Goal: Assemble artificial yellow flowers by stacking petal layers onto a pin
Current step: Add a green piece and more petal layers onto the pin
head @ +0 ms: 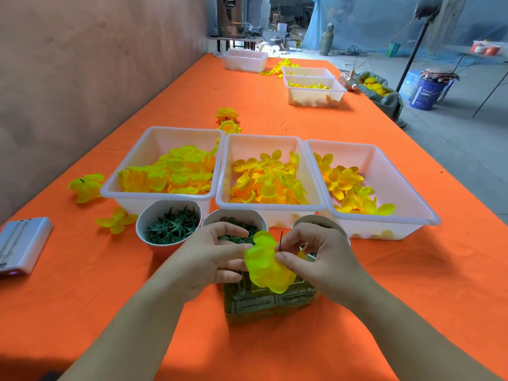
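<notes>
At the far left edge of the orange table lies a flat silver-white device. Near it, two loose yellow flower pieces rest on the cloth, one beside the left bin and one in front of it. That bin holds pale lemon petals. Touching its front wall stands a white bowl full of dark green star-shaped pieces.

The left hand is next, hovering above the table with its fingers curled. Its thumb and fingertips pinch the left edge of a bright yellow petal layer. Behind the hand, a second bowl holds green bits too small to make out, and behind that sits the middle bin with deeper orange-yellow petals.

The petal layer is held in the air between the two hands, above a clear plastic box whose greenish contents are blurred. A thin dark pin sticks up at the layer's right side.

The right hand has its fingers bent, with thumb and forefinger pinching the pin where it meets the layer. A third bowl is half hidden behind this hand. The right bin, pressed against the middle one, holds small rounded yellow petals heaped on its left side.
</notes>
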